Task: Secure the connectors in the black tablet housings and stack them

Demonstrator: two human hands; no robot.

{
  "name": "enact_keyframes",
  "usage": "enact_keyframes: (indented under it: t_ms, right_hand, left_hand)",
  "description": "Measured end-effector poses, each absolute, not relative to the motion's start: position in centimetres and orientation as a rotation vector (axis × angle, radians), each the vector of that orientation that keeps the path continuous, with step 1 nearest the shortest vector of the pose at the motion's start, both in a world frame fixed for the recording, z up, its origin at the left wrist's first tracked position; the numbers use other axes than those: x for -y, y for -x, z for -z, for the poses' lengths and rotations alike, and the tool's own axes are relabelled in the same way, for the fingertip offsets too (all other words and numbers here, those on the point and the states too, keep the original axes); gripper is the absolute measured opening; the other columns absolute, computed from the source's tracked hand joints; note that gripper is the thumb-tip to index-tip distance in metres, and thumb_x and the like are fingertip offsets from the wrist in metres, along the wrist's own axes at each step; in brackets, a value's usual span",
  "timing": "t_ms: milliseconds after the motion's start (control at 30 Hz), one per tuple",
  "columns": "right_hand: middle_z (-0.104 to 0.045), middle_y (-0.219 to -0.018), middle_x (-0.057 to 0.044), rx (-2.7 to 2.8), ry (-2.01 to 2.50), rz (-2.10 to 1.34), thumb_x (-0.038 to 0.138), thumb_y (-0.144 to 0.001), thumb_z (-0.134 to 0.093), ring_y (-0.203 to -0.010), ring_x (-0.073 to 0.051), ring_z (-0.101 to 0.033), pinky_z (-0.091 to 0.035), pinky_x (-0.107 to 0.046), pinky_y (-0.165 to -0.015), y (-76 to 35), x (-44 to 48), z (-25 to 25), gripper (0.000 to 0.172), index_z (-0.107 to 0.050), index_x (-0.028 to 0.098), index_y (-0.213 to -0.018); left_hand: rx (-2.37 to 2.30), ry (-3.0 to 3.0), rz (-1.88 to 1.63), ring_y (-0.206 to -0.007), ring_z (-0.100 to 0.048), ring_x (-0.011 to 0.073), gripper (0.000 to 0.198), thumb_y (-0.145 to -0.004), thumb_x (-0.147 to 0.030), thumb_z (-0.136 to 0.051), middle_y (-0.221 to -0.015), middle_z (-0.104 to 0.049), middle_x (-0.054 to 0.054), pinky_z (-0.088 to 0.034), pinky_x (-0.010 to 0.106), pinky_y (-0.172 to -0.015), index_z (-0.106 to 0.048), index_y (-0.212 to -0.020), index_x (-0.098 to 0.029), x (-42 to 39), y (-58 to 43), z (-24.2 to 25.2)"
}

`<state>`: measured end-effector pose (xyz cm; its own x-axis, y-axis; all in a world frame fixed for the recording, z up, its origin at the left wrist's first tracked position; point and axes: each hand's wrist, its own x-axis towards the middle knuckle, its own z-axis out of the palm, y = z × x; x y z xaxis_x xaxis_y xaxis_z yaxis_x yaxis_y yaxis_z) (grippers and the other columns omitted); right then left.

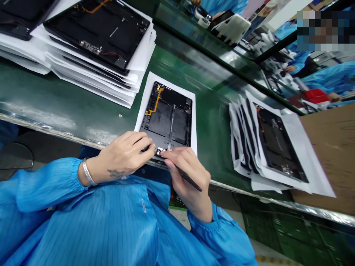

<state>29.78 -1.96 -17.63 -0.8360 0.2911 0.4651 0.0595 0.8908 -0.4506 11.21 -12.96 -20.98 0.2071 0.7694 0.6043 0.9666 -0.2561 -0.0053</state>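
Note:
A black tablet back housing (181, 125) lies on a white sheet (146, 88) at the bench's front edge. It carries an orange flex cable (158, 100) at its upper left and a small metallic connector board (160, 150) at its near edge. My left hand (124, 152) is closed at the housing's near left corner, thumb and fingers gripping the edge beside the board. In my right hand (190, 173) is a slim black tool, apparently tweezers (191, 181), held like a pen. Its working end is down at the connector board, hidden by my fingers.
Tall stacks of housings (119, 33) between white sheets stand at the back left. Another stack (280, 144) leans at the right against a cardboard box (332, 147). One tiny part (120, 115) lies on the green bench (83, 118). Co-workers in blue sit across.

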Motion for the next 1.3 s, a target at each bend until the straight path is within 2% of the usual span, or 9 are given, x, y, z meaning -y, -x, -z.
enact_keyframes:
  t_ms: [200, 500, 633, 733, 867, 1033, 1200, 1300]
  right_hand:
    - [-0.069, -0.089, -0.008, 2.595, 0.207, -0.483, 0.009, -0.095, -0.060, -0.089, -0.023, -0.062, -0.054, -0.038, -0.076, -29.9, 2.3, 17.6, 0.021, -0.067, 0.019, -0.112]
    - [-0.071, -0.091, -0.007, 2.455, 0.252, -0.680, 0.009, -0.095, -0.059, -0.087, -0.022, -0.065, -0.053, -0.038, -0.077, -29.8, 1.9, 17.8, 0.020, -0.070, 0.020, -0.106]
    - [-0.074, -0.090, -0.006, 2.235, 0.376, -0.878, 0.014, -0.098, -0.055, -0.085, -0.021, -0.067, -0.054, -0.039, -0.075, -30.3, 1.3, 18.5, 0.020, -0.073, 0.022, -0.101]
    - [-0.073, -0.090, -0.005, 2.063, 0.514, -0.894, 0.017, -0.099, -0.056, -0.084, -0.020, -0.066, -0.054, -0.037, -0.075, -31.0, 1.1, 19.3, 0.020, -0.075, 0.022, -0.099]
    - [-0.073, -0.089, -0.005, 1.894, 0.565, -0.885, 0.020, -0.099, -0.056, -0.083, -0.020, -0.067, -0.054, -0.036, -0.074, -31.8, 1.3, 20.2, 0.020, -0.076, 0.022, -0.100]
    - [-0.074, -0.091, -0.005, 1.847, 0.529, -0.874, 0.019, -0.099, -0.057, -0.083, -0.019, -0.067, -0.055, -0.035, -0.073, -32.3, 1.0, 20.8, 0.018, -0.075, 0.023, -0.102]
    - [-0.073, -0.092, -0.005, 1.827, 0.420, -0.885, 0.020, -0.100, -0.055, -0.084, -0.018, -0.067, -0.054, -0.035, -0.074, -32.9, 0.5, 21.0, 0.020, -0.074, 0.023, -0.105]
    - [-0.072, -0.089, -0.005, 1.753, 0.466, -0.855, 0.024, -0.102, -0.053, -0.082, -0.019, -0.066, -0.054, -0.035, -0.072, -33.4, 0.4, 21.0, 0.022, -0.075, 0.023, -0.103]
  left_hand:
    - [1.619, 2.125, 0.717, -0.104, -0.064, 0.0267, 0.019, -0.099, -0.017, -0.055, -0.108, -0.071, 0.011, -0.055, 0.037, -0.085, -0.066, -0.112, -0.008, 12.9, -11.2, 20.9]
    - [1.613, 2.123, 0.738, -0.104, -0.066, 0.0264, 0.020, -0.099, -0.016, -0.054, -0.108, -0.071, 0.012, -0.056, 0.038, -0.084, -0.067, -0.112, -0.007, 13.0, -11.2, 20.9]
    - [1.635, 2.127, 0.776, -0.106, -0.067, 0.0258, 0.021, -0.099, -0.016, -0.054, -0.111, -0.072, 0.012, -0.057, 0.038, -0.086, -0.066, -0.115, -0.008, 13.2, -11.2, 20.9]
    - [1.623, 2.130, 0.819, -0.109, -0.068, 0.0274, 0.022, -0.097, -0.013, -0.058, -0.115, -0.072, 0.012, -0.058, 0.040, -0.089, -0.065, -0.117, -0.008, 13.5, -11.0, 21.1]
    - [1.549, 2.130, 0.851, -0.113, -0.068, 0.0295, 0.019, -0.092, -0.008, -0.064, -0.114, -0.073, 0.014, -0.060, 0.041, -0.092, -0.067, -0.111, -0.008, 13.8, -10.9, 21.4]
    - [1.476, 2.137, 0.858, -0.109, -0.070, 0.0265, 0.020, -0.091, -0.006, -0.064, -0.111, -0.074, 0.014, -0.059, 0.041, -0.093, -0.067, -0.111, -0.007, 14.1, -11.0, 21.7]
    - [1.641, 2.168, 0.866, -0.115, -0.067, 0.0230, 0.023, -0.098, -0.012, -0.056, -0.117, -0.073, 0.011, -0.056, 0.040, -0.096, -0.065, -0.119, -0.014, 14.4, -10.5, 20.4]
    - [1.709, 2.151, 0.845, -0.114, -0.068, 0.0212, 0.022, -0.099, -0.014, -0.054, -0.116, -0.073, 0.010, -0.056, 0.037, -0.093, -0.066, -0.117, -0.018, 14.2, -10.3, 19.2]
